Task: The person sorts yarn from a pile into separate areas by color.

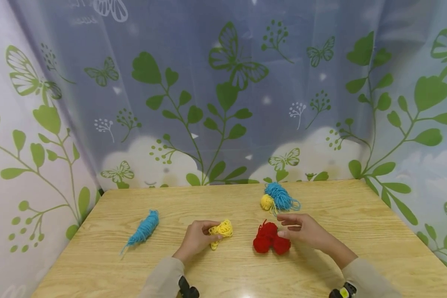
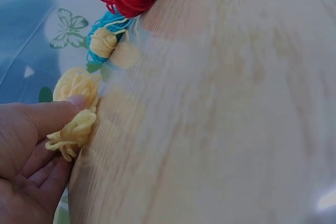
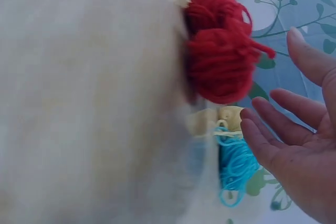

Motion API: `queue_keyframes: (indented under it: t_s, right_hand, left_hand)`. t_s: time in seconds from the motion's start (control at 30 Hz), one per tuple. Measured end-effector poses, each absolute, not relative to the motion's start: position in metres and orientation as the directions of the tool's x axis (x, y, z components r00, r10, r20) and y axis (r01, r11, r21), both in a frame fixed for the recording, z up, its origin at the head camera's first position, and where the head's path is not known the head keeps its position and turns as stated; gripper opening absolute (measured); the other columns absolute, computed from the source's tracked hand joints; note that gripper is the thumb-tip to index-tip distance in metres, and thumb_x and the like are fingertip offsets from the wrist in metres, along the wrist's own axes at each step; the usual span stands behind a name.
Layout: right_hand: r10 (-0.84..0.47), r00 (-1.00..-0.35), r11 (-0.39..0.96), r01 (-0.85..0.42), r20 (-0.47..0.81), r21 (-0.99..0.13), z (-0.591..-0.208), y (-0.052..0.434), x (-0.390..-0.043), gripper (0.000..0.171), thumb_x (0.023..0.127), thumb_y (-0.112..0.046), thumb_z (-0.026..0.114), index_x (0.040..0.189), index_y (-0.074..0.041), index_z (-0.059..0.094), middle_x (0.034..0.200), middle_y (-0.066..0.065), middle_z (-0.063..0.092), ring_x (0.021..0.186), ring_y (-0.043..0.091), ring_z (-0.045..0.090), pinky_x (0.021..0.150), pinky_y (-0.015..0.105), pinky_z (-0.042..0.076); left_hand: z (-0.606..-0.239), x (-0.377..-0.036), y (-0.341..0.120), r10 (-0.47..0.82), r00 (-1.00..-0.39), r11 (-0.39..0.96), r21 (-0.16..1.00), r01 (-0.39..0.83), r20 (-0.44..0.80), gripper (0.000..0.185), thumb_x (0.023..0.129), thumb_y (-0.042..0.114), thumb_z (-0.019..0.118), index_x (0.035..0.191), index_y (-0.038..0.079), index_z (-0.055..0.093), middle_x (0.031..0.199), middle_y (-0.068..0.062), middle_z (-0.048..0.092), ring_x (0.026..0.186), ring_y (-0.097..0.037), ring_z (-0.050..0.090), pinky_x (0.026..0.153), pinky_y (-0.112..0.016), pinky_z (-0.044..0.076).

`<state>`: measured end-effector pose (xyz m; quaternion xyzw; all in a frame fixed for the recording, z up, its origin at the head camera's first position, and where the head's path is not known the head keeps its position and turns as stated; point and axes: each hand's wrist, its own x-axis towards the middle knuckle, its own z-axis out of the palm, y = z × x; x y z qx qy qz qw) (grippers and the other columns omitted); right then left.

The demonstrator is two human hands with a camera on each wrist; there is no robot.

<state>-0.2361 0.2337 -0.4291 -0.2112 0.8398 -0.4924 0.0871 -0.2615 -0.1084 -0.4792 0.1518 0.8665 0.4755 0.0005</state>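
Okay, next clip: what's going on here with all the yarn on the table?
A person sits at a wooden table with small bundles of yarn on it. The left hand pinches a loose yellow yarn bundle. The right hand, fingers straight, is at the red yarn balls; whether it touches them is hard to tell. A blue skein lies off to the left, and another blue bundle with a small yellow ball lies farther back.

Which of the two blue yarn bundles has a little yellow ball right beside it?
The far blue bundle, behind the right hand, with the yellow ball touching it. The other blue bundle lies alone at the table's left.
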Motion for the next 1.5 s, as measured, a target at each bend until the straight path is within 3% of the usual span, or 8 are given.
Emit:
queue_keyframes:
  t_s: [0.4, 0.77, 1.13, 1.5]
  right_hand:
    - [-0.357, -0.92, 0.56, -0.351, 0.164, -0.75, -0.413, 0.222, -0.285, 0.057, 0.091, -0.023, 0.068, 0.136, 0.006, 0.049, 0.138, 0.025, 0.049, 0.123, 0.043, 0.049, 0.095, 0.047, 0.048]
    - [-0.311, -0.935, 0.613, -0.335, 0.171, -0.716, -0.428, 0.209, -0.319, 0.054, 0.09, -0.021, 0.068, 0.135, 0.005, 0.051, 0.135, 0.024, 0.052, 0.12, 0.042, 0.052, 0.093, 0.048, 0.049]
    - [-0.304, -0.942, 0.695, -0.321, 0.142, -0.643, -0.438, 0.197, -0.33, 0.049, 0.086, -0.007, 0.071, 0.13, 0.01, 0.054, 0.129, 0.026, 0.056, 0.112, 0.04, 0.056, 0.088, 0.047, 0.051]
    - [-0.29, -0.95, 0.781, -0.306, 0.118, -0.544, -0.445, 0.188, -0.332, 0.048, 0.084, -0.008, 0.074, 0.127, 0.005, 0.059, 0.125, 0.024, 0.059, 0.104, 0.034, 0.06, 0.081, 0.042, 0.052]
  left_hand:
    - [-0.48, -0.262, -0.107, 0.278, -0.946, 0.513, 0.807, 0.294, 0.168, 0.034, 0.08, 0.017, 0.078, 0.112, 0.007, 0.072, 0.114, -0.009, 0.069, 0.106, -0.025, 0.062, 0.084, -0.037, 0.054]
    - [-0.482, -0.262, -0.108, 0.292, -0.939, 0.495, 0.812, 0.309, 0.18, 0.034, 0.081, 0.016, 0.078, 0.112, 0.006, 0.071, 0.113, -0.01, 0.069, 0.107, -0.026, 0.062, 0.085, -0.037, 0.054]
    - [-0.481, -0.261, -0.11, 0.28, -0.946, 0.5, 0.816, 0.289, 0.163, 0.034, 0.08, 0.017, 0.078, 0.112, 0.008, 0.072, 0.113, -0.008, 0.07, 0.105, -0.024, 0.063, 0.083, -0.036, 0.054]
    - [-0.483, -0.261, -0.113, 0.269, -0.95, 0.499, 0.821, 0.279, 0.159, 0.034, 0.08, 0.017, 0.079, 0.112, 0.008, 0.072, 0.113, -0.008, 0.07, 0.106, -0.025, 0.063, 0.084, -0.037, 0.054]
